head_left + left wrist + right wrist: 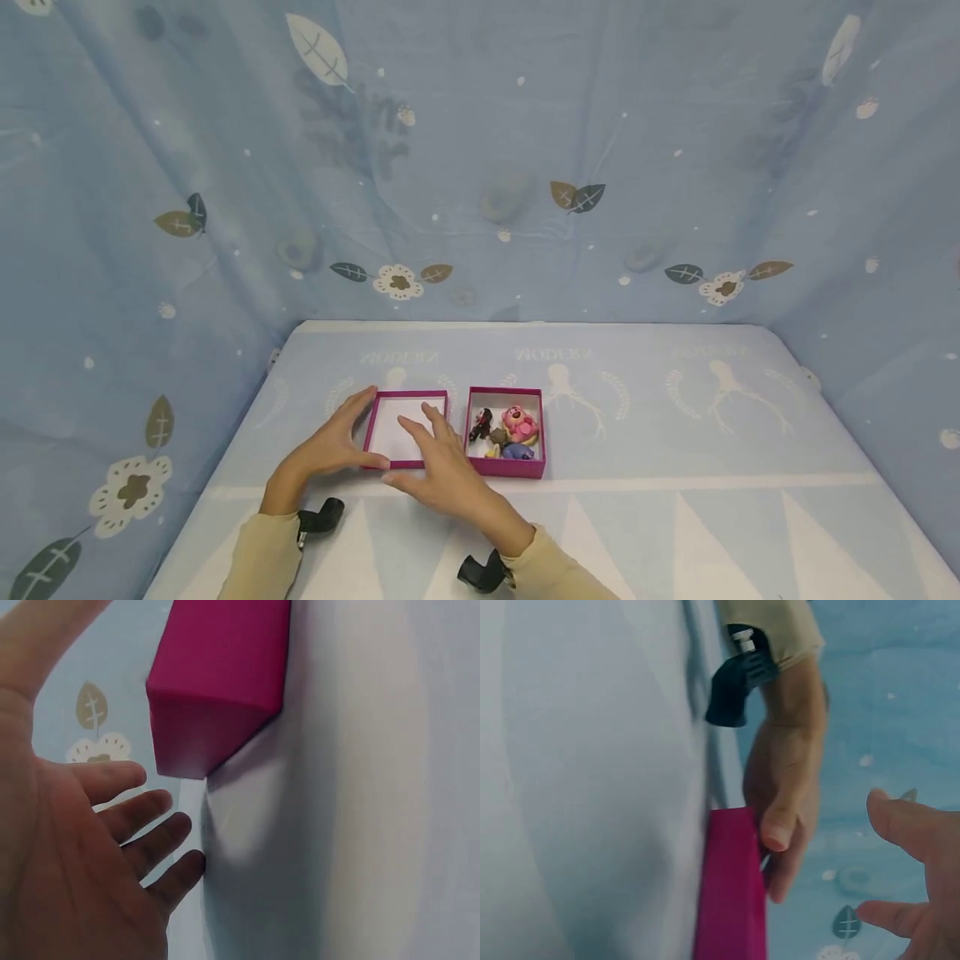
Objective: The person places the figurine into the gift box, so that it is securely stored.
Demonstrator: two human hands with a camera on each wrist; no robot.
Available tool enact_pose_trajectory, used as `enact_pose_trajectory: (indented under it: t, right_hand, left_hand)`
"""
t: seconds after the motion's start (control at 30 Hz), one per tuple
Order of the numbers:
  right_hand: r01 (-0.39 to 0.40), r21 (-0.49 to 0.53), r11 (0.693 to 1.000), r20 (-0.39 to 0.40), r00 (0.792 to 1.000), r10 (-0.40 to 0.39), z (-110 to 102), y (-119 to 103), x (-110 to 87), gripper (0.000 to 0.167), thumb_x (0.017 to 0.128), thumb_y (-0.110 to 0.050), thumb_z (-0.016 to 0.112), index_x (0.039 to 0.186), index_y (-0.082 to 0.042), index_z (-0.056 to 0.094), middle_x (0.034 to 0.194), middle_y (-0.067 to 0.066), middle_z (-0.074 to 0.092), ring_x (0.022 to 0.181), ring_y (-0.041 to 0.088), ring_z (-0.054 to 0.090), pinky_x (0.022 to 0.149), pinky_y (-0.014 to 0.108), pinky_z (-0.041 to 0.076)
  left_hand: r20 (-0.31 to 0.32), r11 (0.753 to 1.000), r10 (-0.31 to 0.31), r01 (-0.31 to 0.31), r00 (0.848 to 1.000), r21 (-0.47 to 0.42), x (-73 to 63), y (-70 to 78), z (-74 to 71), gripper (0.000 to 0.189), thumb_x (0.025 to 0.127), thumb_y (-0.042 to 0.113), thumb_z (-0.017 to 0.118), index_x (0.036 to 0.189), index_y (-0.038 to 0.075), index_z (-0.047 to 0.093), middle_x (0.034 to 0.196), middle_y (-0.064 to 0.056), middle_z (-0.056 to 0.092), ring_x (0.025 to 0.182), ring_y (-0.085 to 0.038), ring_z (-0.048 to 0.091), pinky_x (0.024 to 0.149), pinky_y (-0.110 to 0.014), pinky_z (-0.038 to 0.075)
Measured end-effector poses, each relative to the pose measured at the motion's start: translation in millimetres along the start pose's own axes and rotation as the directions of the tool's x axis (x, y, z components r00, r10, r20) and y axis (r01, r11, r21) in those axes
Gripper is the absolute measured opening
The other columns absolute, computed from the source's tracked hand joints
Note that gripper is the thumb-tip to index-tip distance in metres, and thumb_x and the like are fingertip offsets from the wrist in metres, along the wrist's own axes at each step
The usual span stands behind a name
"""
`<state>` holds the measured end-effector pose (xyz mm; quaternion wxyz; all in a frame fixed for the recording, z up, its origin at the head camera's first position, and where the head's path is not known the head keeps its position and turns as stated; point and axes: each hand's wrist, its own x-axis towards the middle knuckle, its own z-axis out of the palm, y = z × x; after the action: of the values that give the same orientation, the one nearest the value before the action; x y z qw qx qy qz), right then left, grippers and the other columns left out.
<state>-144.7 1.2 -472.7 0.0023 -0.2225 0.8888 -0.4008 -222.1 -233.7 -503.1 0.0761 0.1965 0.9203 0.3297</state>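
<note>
A shallow magenta box lid (405,464), white inside, lies on the table with its hollow side up. My left hand (330,446) is at its left side, fingers extended, thumb by the near left corner. In the left wrist view the fingers look straight beside the magenta corner (217,667); contact is hard to tell. Over the lid's right part hovers my right hand (446,471), fingers spread, holding nothing. Right of the lid stands the matching box (510,468), containing a pink bear figurine (520,425), a dark figurine (482,425), a blue one (517,452) and smaller ones.
A pale blue patterned cloth (675,433) covers the table. Blue fabric with leaves and flowers (480,150) hangs behind and at the sides. Black wrist mounts (483,572) sit at both beige sleeves (262,557).
</note>
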Motion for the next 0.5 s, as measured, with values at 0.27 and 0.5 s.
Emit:
enact_pose_trajectory:
  t: [0.27, 0.5]
  right_hand:
    - [-0.021, -0.024, 0.999, -0.031, 0.999, 0.020, 18, 1, 5.4, 0.078, 0.085, -0.047, 0.072, 0.148, -0.013, 0.042, 0.158, 0.025, 0.021, 0.146, 0.046, 0.020, 0.111, 0.068, 0.024]
    - [-0.041, -0.059, 0.997, -0.079, 0.996, 0.036, 31, 9, 4.4, 0.076, 0.084, -0.046, 0.073, 0.146, -0.013, 0.045, 0.159, 0.027, 0.013, 0.146, 0.049, 0.013, 0.111, 0.068, 0.022]
  left_hand:
    - [0.030, 1.000, -0.017, 0.017, 0.999, -0.001, -0.5, -6.1, 1.8, 0.128, 0.059, 0.049, 0.089, 0.156, 0.002, 0.018, 0.158, -0.024, 0.027, 0.144, -0.047, 0.026, 0.110, -0.069, 0.027]
    - [0.056, 0.999, -0.016, 0.019, 0.998, -0.048, -2.7, -9.7, -0.2, 0.129, 0.060, 0.045, 0.090, 0.156, 0.002, 0.016, 0.158, -0.025, 0.023, 0.145, -0.048, 0.023, 0.111, -0.070, 0.024]
